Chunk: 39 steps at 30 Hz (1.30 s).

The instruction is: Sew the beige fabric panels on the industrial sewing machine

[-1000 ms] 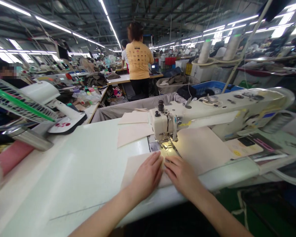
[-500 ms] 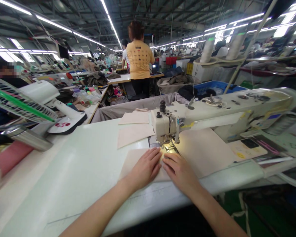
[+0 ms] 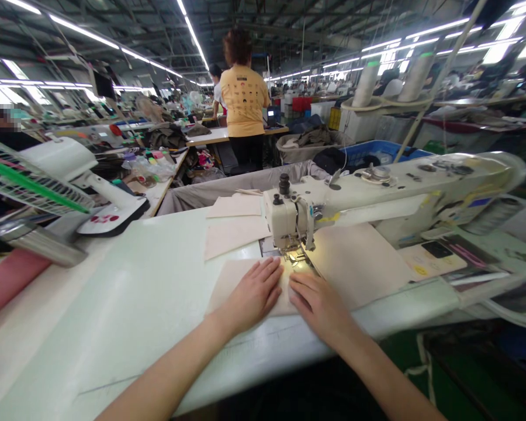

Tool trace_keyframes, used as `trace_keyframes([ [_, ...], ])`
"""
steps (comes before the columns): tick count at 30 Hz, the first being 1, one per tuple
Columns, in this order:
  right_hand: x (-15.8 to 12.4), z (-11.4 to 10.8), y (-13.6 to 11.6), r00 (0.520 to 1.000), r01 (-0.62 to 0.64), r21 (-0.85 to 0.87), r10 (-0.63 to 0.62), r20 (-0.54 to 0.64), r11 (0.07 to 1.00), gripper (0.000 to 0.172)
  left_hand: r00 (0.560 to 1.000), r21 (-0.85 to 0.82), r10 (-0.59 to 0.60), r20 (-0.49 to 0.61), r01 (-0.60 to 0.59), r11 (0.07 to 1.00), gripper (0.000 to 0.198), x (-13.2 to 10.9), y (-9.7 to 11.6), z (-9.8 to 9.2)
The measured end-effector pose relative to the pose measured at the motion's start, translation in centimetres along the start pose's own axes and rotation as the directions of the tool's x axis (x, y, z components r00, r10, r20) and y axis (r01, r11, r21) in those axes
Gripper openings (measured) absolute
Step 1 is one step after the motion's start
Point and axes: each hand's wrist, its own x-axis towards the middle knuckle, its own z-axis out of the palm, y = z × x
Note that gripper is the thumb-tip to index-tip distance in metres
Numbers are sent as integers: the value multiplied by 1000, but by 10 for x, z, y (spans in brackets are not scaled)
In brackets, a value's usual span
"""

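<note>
A beige fabric piece (image 3: 228,279) lies on the white table (image 3: 149,304) in front of the sewing machine (image 3: 377,196). My left hand (image 3: 252,295) rests flat on it, fingers stretched toward the lit presser foot (image 3: 294,257). My right hand (image 3: 319,304) lies flat beside it on the same fabric, just below the needle area. A larger beige piece (image 3: 359,263) spreads to the right under the machine arm. Both hands press down and hold nothing.
Two more beige pieces (image 3: 234,225) lie behind the machine head. A white desk fan (image 3: 61,175) and a pink roll (image 3: 9,278) stand at the left. A person in a yellow shirt (image 3: 244,99) stands beyond a grey fabric bin (image 3: 228,187). Thread cones (image 3: 364,88) rise at the right.
The fabric under my hands has slid forward toward the presser foot, and both hands have moved up with it. The view has shifted slightly.
</note>
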Motion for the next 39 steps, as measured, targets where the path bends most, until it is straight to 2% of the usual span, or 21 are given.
trace_keyframes([
  [5, -28, -19, -4, 996, 80, -23, -79, 50, 996, 29, 973, -97, 201, 109, -191, 977, 45, -24, 28, -8],
  [9, -27, -24, -4, 989, 128, -73, -122, 82, 989, 28, 972, -109, 211, 105, -200, 974, 47, -27, 33, -11],
  [14, -6, -18, 2, 989, 121, -148, -107, 102, 982, 20, 975, -84, 192, 110, -183, 979, 43, -13, 13, -11],
  [22, 28, -12, 9, 996, 50, -224, -31, 87, 973, 14, 984, -125, 180, 11, -177, 976, 37, 11, -25, -10],
  [26, 41, -7, 12, 996, 24, -268, -1, 85, 963, 12, 986, -131, 167, 0, -165, 977, 37, 23, -39, -10],
  [30, 39, -5, 12, 997, 17, -251, 1, 72, 968, 11, 986, -111, 163, 21, -160, 981, 38, 32, -48, -12],
  [39, 10, -1, 6, 1000, -2, -185, 3, 6, 983, 17, 989, -75, 145, 22, -143, 987, 40, 34, -51, -12],
])
